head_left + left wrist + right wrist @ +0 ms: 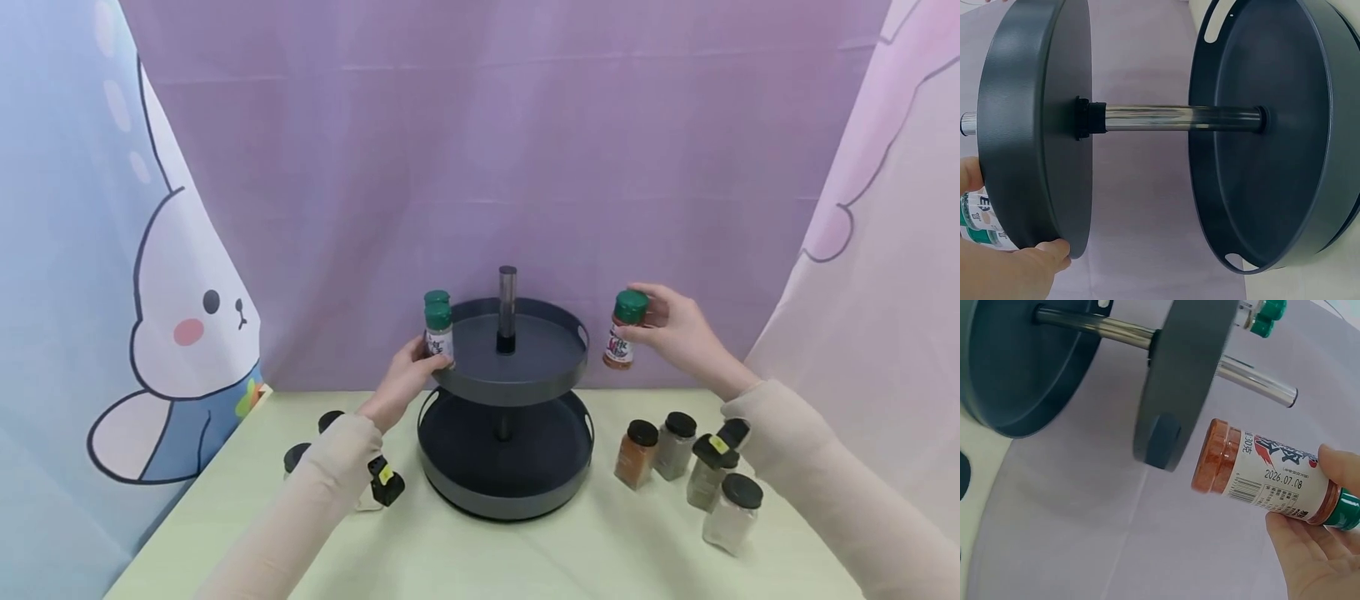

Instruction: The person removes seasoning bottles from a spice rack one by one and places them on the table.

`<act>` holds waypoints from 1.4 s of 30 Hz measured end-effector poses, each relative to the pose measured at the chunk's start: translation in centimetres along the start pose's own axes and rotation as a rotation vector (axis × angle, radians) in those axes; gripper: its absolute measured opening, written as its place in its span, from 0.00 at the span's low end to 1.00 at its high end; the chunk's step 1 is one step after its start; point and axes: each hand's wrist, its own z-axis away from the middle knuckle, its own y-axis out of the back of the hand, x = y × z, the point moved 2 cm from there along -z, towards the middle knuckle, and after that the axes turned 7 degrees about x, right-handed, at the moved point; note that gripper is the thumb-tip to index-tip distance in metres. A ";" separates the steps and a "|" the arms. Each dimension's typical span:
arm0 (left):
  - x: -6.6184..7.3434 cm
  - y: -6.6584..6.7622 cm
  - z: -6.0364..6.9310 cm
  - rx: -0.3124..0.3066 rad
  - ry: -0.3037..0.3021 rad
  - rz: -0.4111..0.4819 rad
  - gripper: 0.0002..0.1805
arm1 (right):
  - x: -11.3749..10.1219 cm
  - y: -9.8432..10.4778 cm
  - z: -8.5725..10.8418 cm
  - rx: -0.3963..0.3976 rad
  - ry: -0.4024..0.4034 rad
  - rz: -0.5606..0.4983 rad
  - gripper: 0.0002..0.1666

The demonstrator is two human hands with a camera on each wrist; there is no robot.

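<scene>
At the centre stands a dark grey two-tier turntable rack (512, 392) with a metal post. My left hand (405, 375) grips the left rim of the upper tier, thumb near its top edge and fingertips touching its lower edge in the left wrist view. Beside that thumb, two green-capped spice bottles (439, 333) stand on the tier, partly hidden. To the right of the rack, my right hand (671, 325) holds a spice bottle (1272, 475) up in the air. It has reddish powder, a white label and a green cap; thumb and fingers pinch its upper part.
Right of the rack, several square black-lidded spice jars stand on the pale table (540, 558), among them an orange one (636, 454) and a pale one (732, 515). More black-lidded jars (296, 457) are partly hidden behind the left forearm. A purple curtain (480, 167) hangs behind.
</scene>
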 end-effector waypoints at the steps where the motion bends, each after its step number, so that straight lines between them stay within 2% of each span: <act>1: 0.0 0.0 0.0 0.000 0.000 -0.001 0.37 | 0.2 0.0 0.2 0.002 0.000 0.008 0.42; 10: -0.3 0.4 -0.3 0.008 -0.002 -0.001 0.38 | 2.9 -0.7 2.8 -0.017 -0.008 0.090 0.42; 15: -0.2 0.5 -0.3 -0.002 0.006 0.014 0.38 | 4.6 -1.3 4.3 0.010 -0.022 0.107 0.41; 22: 1.4 0.5 1.3 -0.007 0.017 0.006 0.37 | 6.7 -2.1 6.5 0.115 -0.083 0.098 0.37; 26: 2.1 0.5 2.2 -0.010 0.017 -0.004 0.37 | 8.1 -2.7 7.6 0.133 -0.150 0.060 0.37; 28: 1.8 0.5 2.0 -0.011 0.017 0.000 0.37 | 9.1 -3.1 8.1 0.128 -0.195 0.053 0.38; 33: -0.2 0.5 0.0 0.000 0.007 0.014 0.39 | 10.8 -4.0 9.3 0.097 -0.275 0.061 0.42; 35: -0.6 0.5 -0.4 0.003 0.007 0.016 0.39 | 11.4 -4.4 9.7 0.078 -0.295 0.062 0.42; 38: -0.2 0.5 -0.2 -0.003 0.017 0.018 0.39 | 12.4 -5.1 10.2 0.047 -0.328 0.079 0.42; 42: 1.0 0.5 1.0 -0.012 0.018 0.011 0.38 | 13.6 -5.9 10.7 0.030 -0.347 0.113 0.41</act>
